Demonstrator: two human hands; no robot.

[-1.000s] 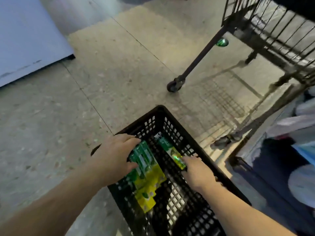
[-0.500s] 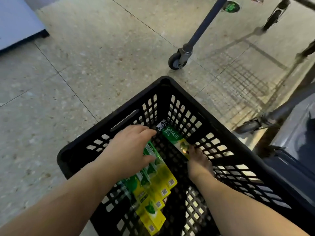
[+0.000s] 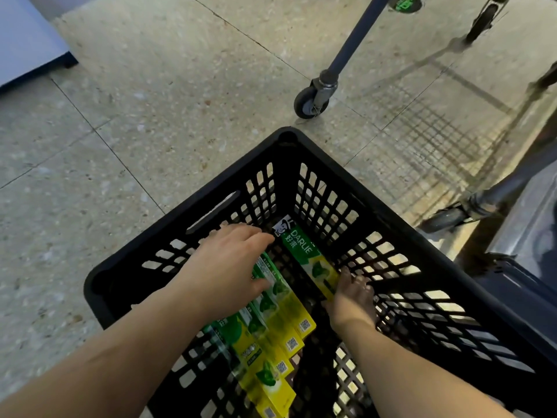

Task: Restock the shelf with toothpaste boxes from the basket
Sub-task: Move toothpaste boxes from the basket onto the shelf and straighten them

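A black plastic basket (image 3: 286, 139) stands on the terrazzo floor, and both my arms reach down into it. Several green and yellow toothpaste boxes (image 3: 289, 324) lie stacked along the basket's bottom. My left hand (image 3: 223, 267) lies over the far end of this stack, fingers spread across the top and thumb against the side. A single Darlie toothpaste box (image 3: 304, 251) lies apart to the right, its far end near the basket's far corner. My right hand (image 3: 352, 300) grips that box at its near end. No shelf is in view.
A trolley's caster wheel (image 3: 309, 102) and slanted leg (image 3: 355, 34) stand just beyond the basket. Another wheel (image 3: 446, 218) and a dark fixture base (image 3: 527, 236) are close on the right. A pale cabinet corner (image 3: 24, 40) sits far left.
The view has dropped closer over the basket. My right hand has reached deeper along the single box. My left hand stays on the stack.
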